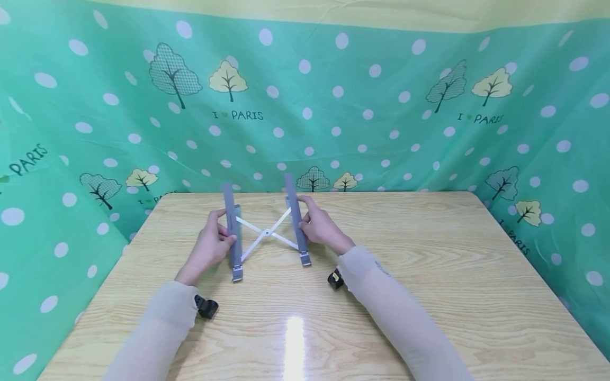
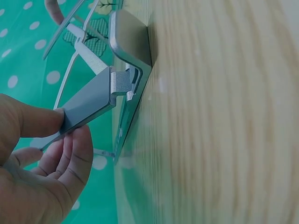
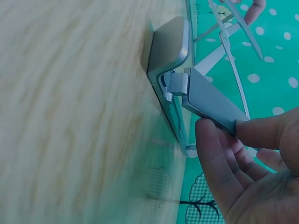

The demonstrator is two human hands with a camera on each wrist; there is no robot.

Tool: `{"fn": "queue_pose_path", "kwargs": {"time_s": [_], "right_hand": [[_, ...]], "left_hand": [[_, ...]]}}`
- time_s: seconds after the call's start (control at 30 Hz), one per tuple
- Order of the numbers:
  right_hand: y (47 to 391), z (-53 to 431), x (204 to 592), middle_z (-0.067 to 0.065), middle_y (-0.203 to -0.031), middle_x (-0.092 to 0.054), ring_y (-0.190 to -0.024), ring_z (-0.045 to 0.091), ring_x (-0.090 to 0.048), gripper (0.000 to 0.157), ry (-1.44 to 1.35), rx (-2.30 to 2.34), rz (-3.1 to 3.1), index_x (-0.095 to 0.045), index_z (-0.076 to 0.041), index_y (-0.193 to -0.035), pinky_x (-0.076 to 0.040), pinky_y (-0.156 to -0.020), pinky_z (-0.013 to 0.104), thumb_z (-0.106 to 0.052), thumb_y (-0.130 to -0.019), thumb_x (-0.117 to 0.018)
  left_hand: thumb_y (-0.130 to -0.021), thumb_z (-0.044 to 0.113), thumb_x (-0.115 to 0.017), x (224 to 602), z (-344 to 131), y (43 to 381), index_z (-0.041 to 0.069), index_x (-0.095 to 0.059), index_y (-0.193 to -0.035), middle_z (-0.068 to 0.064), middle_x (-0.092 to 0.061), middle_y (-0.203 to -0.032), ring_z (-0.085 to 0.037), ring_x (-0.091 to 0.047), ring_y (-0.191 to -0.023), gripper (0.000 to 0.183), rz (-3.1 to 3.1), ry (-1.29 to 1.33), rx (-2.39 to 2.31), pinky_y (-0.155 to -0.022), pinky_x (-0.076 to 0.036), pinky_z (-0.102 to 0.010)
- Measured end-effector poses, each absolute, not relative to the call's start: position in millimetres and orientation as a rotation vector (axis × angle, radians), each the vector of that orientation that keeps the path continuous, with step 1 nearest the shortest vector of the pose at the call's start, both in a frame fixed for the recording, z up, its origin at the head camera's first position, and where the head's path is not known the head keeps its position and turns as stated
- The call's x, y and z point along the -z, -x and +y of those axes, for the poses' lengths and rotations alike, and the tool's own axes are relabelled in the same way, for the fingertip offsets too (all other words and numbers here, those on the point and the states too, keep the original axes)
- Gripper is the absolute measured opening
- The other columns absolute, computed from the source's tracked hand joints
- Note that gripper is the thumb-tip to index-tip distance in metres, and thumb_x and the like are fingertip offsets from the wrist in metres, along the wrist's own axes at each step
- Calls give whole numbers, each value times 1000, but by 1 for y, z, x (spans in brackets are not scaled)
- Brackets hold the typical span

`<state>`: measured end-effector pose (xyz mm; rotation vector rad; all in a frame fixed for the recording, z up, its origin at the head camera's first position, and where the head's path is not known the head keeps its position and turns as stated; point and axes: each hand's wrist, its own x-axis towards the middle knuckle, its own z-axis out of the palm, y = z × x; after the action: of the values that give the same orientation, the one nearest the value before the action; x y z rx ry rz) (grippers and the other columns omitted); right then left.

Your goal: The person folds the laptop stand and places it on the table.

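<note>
A grey metal folding laptop stand [image 1: 267,233] stands spread on the table, its two side rails joined by crossed silver bars. My left hand [image 1: 212,243] pinches the left rail [image 2: 88,100] between thumb and fingers. On the other side my right hand [image 1: 322,225] pinches the right rail [image 3: 212,100] the same way. Both upper arms of the stand are raised at an angle from the lower rails, hinged near the front. In each wrist view an upturned lip [image 2: 131,37] shows at the front end of the lower rail, which rests on the wood.
The wooden table [image 1: 429,275] reaches back to a green dotted curtain [image 1: 333,127] printed with trees. Black wrist cameras [image 1: 206,307] hang beneath both sleeves. A bright light reflection [image 1: 294,346] lies on the near tabletop.
</note>
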<state>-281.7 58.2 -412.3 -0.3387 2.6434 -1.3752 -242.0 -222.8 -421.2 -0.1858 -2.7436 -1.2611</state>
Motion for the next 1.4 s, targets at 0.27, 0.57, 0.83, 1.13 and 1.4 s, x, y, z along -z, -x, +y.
{"fn": "queue_pose_path", "kwargs": {"time_s": [0.27, 0.57, 0.83, 1.13, 1.4], "right_hand": [[278, 69, 411, 11, -89, -59, -74, 23, -63, 70, 328, 1361, 2656, -22, -28, -150, -57, -58, 35, -1, -94, -55], [273, 82, 412, 11, -87, -59, -72, 25, -63, 69, 302, 1372, 2675, -24, -28, -149, -57, -57, 37, 0, -94, -55], [270, 94, 412, 11, -86, -59, -72, 27, -63, 70, 260, 1378, 2685, -25, -30, -149, -57, -57, 37, 0, -93, -55], [266, 107, 413, 11, -87, -58, -72, 29, -63, 69, 242, 1362, 2697, -24, -31, -149, -56, -59, 37, -1, -94, -54], [262, 114, 412, 11, -88, -59, -70, 29, -63, 69, 210, 1372, 2705, -24, -32, -149, -56, -56, 37, -1, -94, -54]], "left_hand": [[-89, -2, -60, 422, -212, 244, 7, -23, -147, -15, -53, -92, -26, -56, -81, 70, -2747, 192, 1290, -67, -52, -34], [-89, -2, -61, 423, -199, 244, 8, -25, -147, -14, -52, -91, -26, -56, -80, 69, -2740, 197, 1300, -66, -52, -33], [-88, -3, -61, 422, -185, 243, 9, -26, -147, -14, -53, -90, -25, -55, -78, 69, -2733, 198, 1321, -66, -52, -32], [-87, -3, -62, 424, -173, 244, 9, -28, -145, -13, -53, -88, -23, -56, -77, 68, -2713, 218, 1343, -66, -51, -32], [-86, -4, -62, 423, -165, 243, 11, -29, -145, -14, -53, -89, -24, -56, -78, 69, -2707, 220, 1370, -67, -52, -32]]}}
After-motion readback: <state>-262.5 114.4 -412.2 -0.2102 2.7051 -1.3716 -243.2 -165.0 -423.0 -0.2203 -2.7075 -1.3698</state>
